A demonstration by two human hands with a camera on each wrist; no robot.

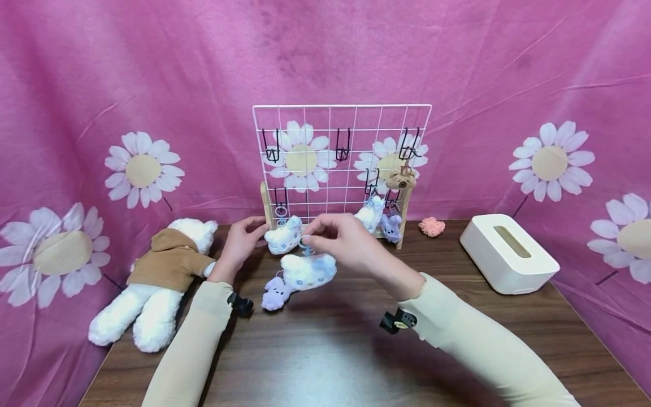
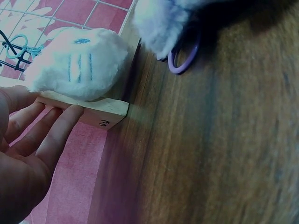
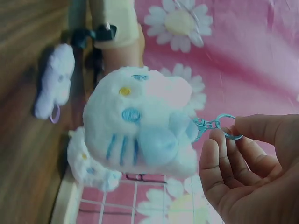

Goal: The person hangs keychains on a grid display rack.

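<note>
My right hand (image 1: pixel 343 240) pinches the blue ring (image 3: pixel 229 127) of a white cat plush keychain (image 1: pixel 308 272), which dangles above the table. The plush has blue eyes, a yellow nose and a blue bow (image 3: pixel 159 144). My left hand (image 1: pixel 241 243) is beside the left end of a white wire grid rack (image 1: pixel 342 105); its straight fingers touch the rack's wooden base (image 2: pixel 100 115). Another white plush keychain (image 1: pixel 283 236) hangs from a lower-left hook, close to that hand. On the table lies a purple plush keychain (image 1: pixel 275 294), just in front of the held plush.
Several black hooks (image 1: pixel 343 148) sit on the grid. A brown bear keychain (image 1: pixel 402 180), a white plush (image 1: pixel 370 213) and a purple plush (image 1: pixel 391 226) hang at its right. A large hooded teddy (image 1: pixel 163 268) lies left; a pink scrunchie (image 1: pixel 432 226) and white tissue box (image 1: pixel 508 254) are right.
</note>
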